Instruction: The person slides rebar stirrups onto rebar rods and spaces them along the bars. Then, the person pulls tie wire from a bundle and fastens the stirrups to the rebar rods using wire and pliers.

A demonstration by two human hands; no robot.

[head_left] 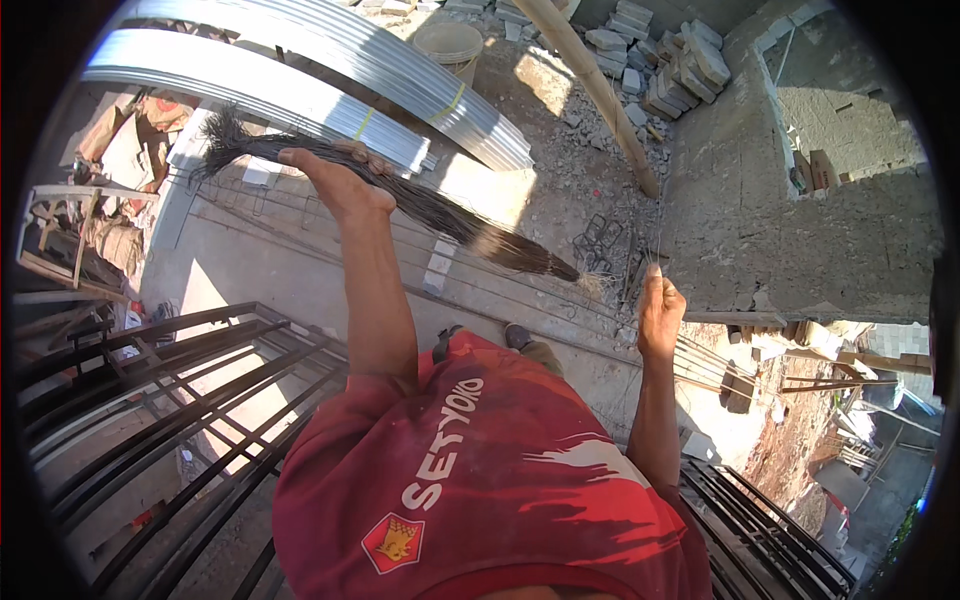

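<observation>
My left hand (343,183) is closed around a long bundle of thin dark strands (430,205), which look like tie wires. One end of the bundle is bushy and splays out at the left; from there it slopes down to the right and narrows to a tapered end. Sunlight falls on a brownish stretch near that tip. Off to the right, past the bundle's tapered end, my right hand (660,313) pinches thin wire strands (655,240) that stick up from between thumb and fingers. The two hands are well apart.
Corrugated metal sheets (300,60) lie at the far left, beside a pale bucket (447,45). A slanting pole (595,90), a rubble pile (690,65) and a rough concrete wall (740,220) stand ahead on the right. Long rods cross the floor. Black metal bars (190,400) flank me.
</observation>
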